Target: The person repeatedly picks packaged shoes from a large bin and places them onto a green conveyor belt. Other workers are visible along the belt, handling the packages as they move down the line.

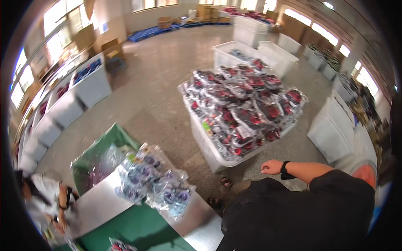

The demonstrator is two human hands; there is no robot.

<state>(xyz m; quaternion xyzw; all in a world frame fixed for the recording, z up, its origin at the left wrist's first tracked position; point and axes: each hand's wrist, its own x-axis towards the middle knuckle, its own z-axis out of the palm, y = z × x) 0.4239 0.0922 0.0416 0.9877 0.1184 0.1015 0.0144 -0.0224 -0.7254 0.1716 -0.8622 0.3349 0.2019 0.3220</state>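
My right hand is held in front of my dark shirt, with a black watch band on the wrist. Its fingers are curled in, and nothing shows in them. My left hand is out of view. Nearest to the right hand is a large white bin, heaped above its rim with clear plastic bags of grey and red goods, perhaps shoes. Clear bags of pale blue and purple goods lie piled on the metal and green worktable to the left.
A green bin lined with clear plastic adjoins the table. Another person works at the far left. White bins line the left side, and more white bins stand at the right. Blue pallets lie along the back wall.
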